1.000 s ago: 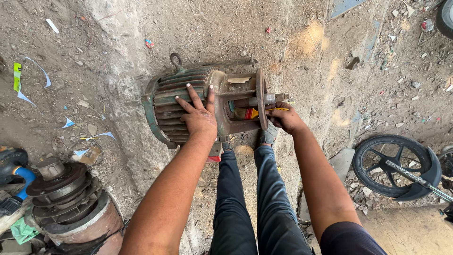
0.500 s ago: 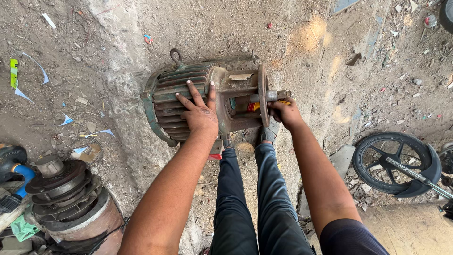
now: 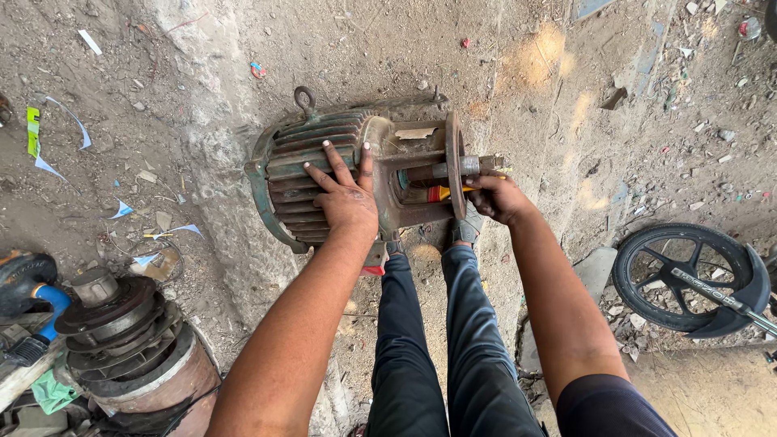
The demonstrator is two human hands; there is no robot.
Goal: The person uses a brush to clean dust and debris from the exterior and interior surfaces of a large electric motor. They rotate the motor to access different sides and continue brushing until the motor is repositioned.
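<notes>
Two hands are on one heavy item in the head view. An old green finned electric motor (image 3: 324, 174) lies on its side on bare dirt ground (image 3: 162, 97), just ahead of the person's feet. The left hand (image 3: 346, 193) is spread flat on the ribbed casing, fingers wide, gripping nothing. The right hand (image 3: 495, 197) is curled under the shaft end beside the round flange (image 3: 453, 166); a red-and-yellow tool handle (image 3: 441, 193) shows at its fingers, and it appears closed on it, though the grip is partly hidden.

Orientation: the long axis runs left to right across the frame; the shaft (image 3: 469, 167) points to the person's right, the fan-cover end to the left, lifting eye (image 3: 305, 99) on the far side.

Risks, as judged — the rounded casing rests on uneven soil and could roll toward the shoes if the flat hand slackens. The right fingers sit close to flange and shaft; a slipping tool could pinch or skin them. Loose scrap nearby — a stacked pulley part (image 3: 121, 324) and a black wheel (image 3: 688, 275) — crowds the footing
</notes>
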